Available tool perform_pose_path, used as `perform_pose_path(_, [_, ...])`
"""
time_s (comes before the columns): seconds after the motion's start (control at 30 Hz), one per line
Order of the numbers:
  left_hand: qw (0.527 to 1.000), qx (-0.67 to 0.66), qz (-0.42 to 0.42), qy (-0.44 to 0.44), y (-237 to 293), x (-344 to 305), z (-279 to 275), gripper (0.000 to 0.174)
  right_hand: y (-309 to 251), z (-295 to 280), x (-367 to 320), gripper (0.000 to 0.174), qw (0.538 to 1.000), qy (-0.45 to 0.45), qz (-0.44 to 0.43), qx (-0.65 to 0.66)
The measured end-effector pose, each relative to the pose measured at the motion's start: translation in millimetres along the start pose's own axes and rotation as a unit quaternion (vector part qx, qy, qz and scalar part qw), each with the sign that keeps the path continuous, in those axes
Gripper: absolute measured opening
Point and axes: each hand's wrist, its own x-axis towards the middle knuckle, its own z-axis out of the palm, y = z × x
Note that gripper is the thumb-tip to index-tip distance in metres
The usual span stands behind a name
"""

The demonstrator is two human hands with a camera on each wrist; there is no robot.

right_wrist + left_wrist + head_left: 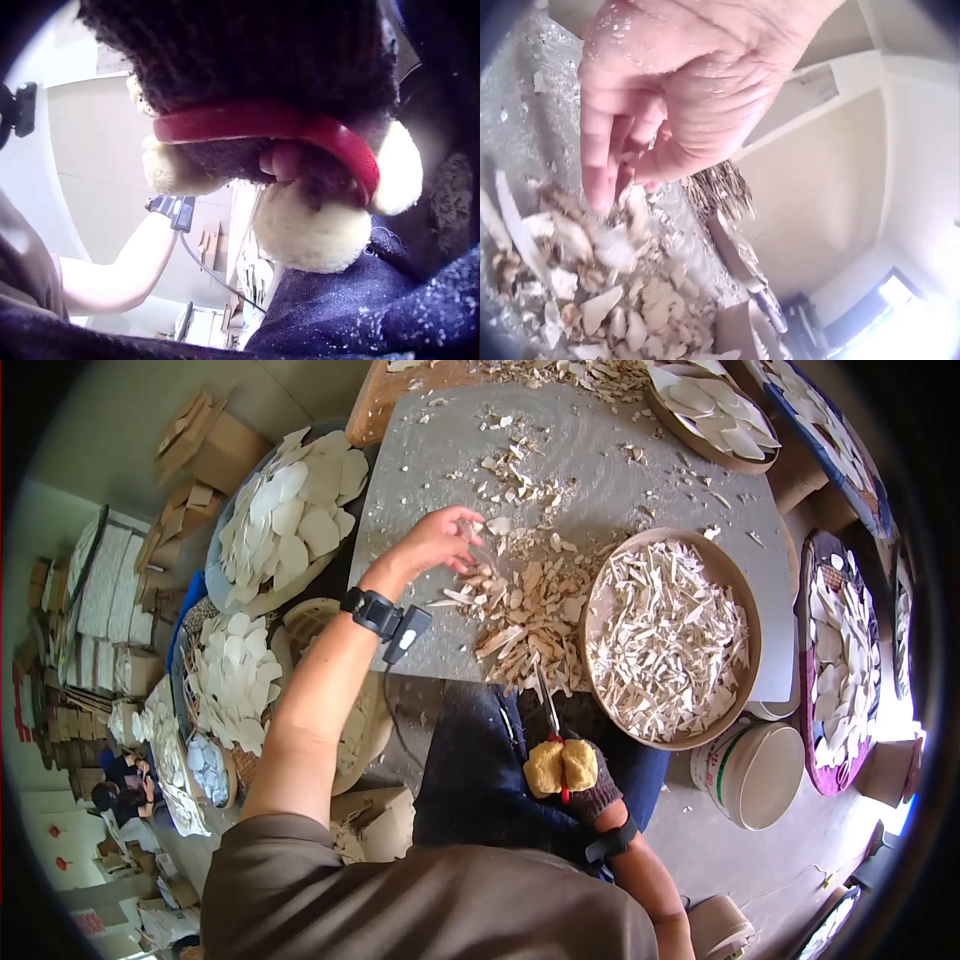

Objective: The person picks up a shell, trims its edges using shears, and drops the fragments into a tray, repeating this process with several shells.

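The bare left hand [440, 542] hangs over loose pale, brownish pieces [535, 605] on the grey tabletop. In the left wrist view, the hand [682, 90] has its fingers bent downward, tips close to the pieces [600, 307]; whether they touch one is unclear. Below the table's near edge, the right hand [600, 785], in a dark knitted glove, grips scissors [547, 705] with red handles wrapped in yellow padding. Their blades point up towards the pile's edge. The right wrist view has the gloved hand [247, 60] around the red handle [270, 120], beside pale padding [311, 229].
A round tray [750, 635] of pale strips stands right of the pile. Another tray [742, 460] with flat pieces is at the back right. Heaped flat pieces [290, 520] lie left of the table. A bucket [765, 775] stands below right. Cardboard boxes [225, 450] are at the left.
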Motion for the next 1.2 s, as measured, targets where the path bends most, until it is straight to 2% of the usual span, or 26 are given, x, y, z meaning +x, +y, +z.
perform_pose_path(0.1, [0.978, 0.205, 0.009, 0.046, 8, 32, -22, 0.029, -2, -2, -1, 0.026, 1.0, -0.008, 0.0, -0.028])
perform_pose_path(0.13, [0.979, 0.198, 0.015, 0.053, 8, 49, -28, 0.031, -7, -4, 0, 0.026, 0.999, -0.009, -0.005, -0.048])
perform_pose_path(0.17, [0.98, 0.19, 0.019, 0.058, 9, 69, -32, 0.032, -12, -7, 1, 0.026, 0.994, -0.001, -0.046, -0.103])
perform_pose_path(0.2, [0.981, 0.183, 0.024, 0.061, 10, 90, -35, 0.034, -9, -6, 0, 0.027, 0.999, 0.008, -0.019, -0.05])
perform_pose_path(0.23, [0.952, 0.289, 0.041, 0.09, 16, 105, -33, 0.04, -6, -5, -3, 0.027, 1.0, 0.018, 0.009, 0.003])
perform_pose_path(0.33, [0.865, 0.395, 0.187, 0.247, 7, 145, -13, 0.048, -1, -8, -6, 0.024, 1.0, 0.019, 0.018, -0.002])
perform_pose_path(0.37, [0.877, 0.384, 0.191, 0.217, -4, 161, -11, 0.05, 2, -10, -8, 0.023, 1.0, 0.01, 0.02, -0.001])
perform_pose_path(0.43, [0.895, 0.362, 0.205, 0.16, -16, 190, -8, 0.055, 0, -13, -10, 0.022, 0.996, -0.003, -0.022, -0.085])
perform_pose_path(0.47, [0.89, 0.404, 0.2, 0.067, -7, 187, -3, 0.05, 10, -13, -11, 0.023, 1.0, -0.002, 0.019, -0.012])
perform_pose_path(0.5, [0.896, 0.409, 0.174, 0.02, 1, 184, 1, 0.043, 20, -13, -13, 0.025, 0.996, 0.005, 0.059, 0.061])
perform_pose_path(0.53, [0.898, 0.413, 0.148, -0.028, 17, 174, 7, 0.036, 17, -15, -13, 0.025, 0.994, 0.002, 0.072, 0.077])
perform_pose_path(0.57, [0.933, 0.346, 0.092, -0.027, 28, 172, 8, 0.032, 22, -18, -15, 0.027, 0.995, 0.002, 0.071, 0.065])
perform_pose_path(0.63, [0.979, 0.203, -0.021, -0.026, 46, 170, 2, 0.023, 28, -18, -16, 0.026, 0.985, 0.012, 0.093, 0.142])
perform_pose_path(0.67, [0.963, 0.263, 0.026, 0.042, 48, 177, -3, 0.02, 22, -19, -14, 0.025, 0.981, 0.018, 0.101, 0.167])
perform_pose_path(0.7, [0.939, 0.318, 0.072, 0.11, 47, 186, -9, 0.018, 10, -22, -14, 0.021, 0.998, 0.013, 0.061, 0.03])
perform_pose_path(0.73, [0.905, 0.369, 0.119, 0.176, 44, 197, -15, 0.017, 19, -22, -15, 0.019, 0.998, 0.026, 0.056, 0.008])
perform_pose_path(0.8, [0.859, 0.401, 0.172, 0.268, 34, 228, -26, 0.019, 26, -22, -14, 0.018, 0.996, 0.037, 0.075, 0.021])
perform_pose_path(0.83, [0.833, 0.414, 0.196, 0.31, 34, 236, -24, 0.021, 29, -22, -15, 0.017, 0.991, 0.041, 0.094, 0.089])
perform_pose_path(0.9, [0.798, 0.434, 0.201, 0.367, 28, 249, -15, 0.02, 31, -26, -17, 0.018, 0.995, 0.037, 0.083, 0.047])
perform_pose_path(0.93, [0.778, 0.445, 0.202, 0.396, 29, 253, -11, 0.02, 33, -28, -18, 0.018, 0.997, 0.035, 0.068, 0.019])
perform_pose_path(1.03, [0.752, 0.551, 0.176, 0.317, 32, 255, -12, 0.02, 28, -35, -17, 0.023, 0.996, 0.025, 0.068, -0.06])
perform_pose_path(1.07, [0.773, 0.538, 0.155, 0.296, 36, 254, -13, 0.02, 24, -37, -16, 0.024, 0.993, 0.016, 0.058, -0.106])
perform_pose_path(1.17, [0.844, 0.466, 0.113, 0.241, 47, 246, -17, 0.019, 31, -39, -16, 0.026, 0.993, 0.012, 0.042, -0.106])
perform_pose_path(1.2, [0.924, 0.31, 0.093, 0.204, 48, 240, -18, 0.02, 32, -39, -15, 0.026, 0.994, 0.01, 0.038, -0.107])
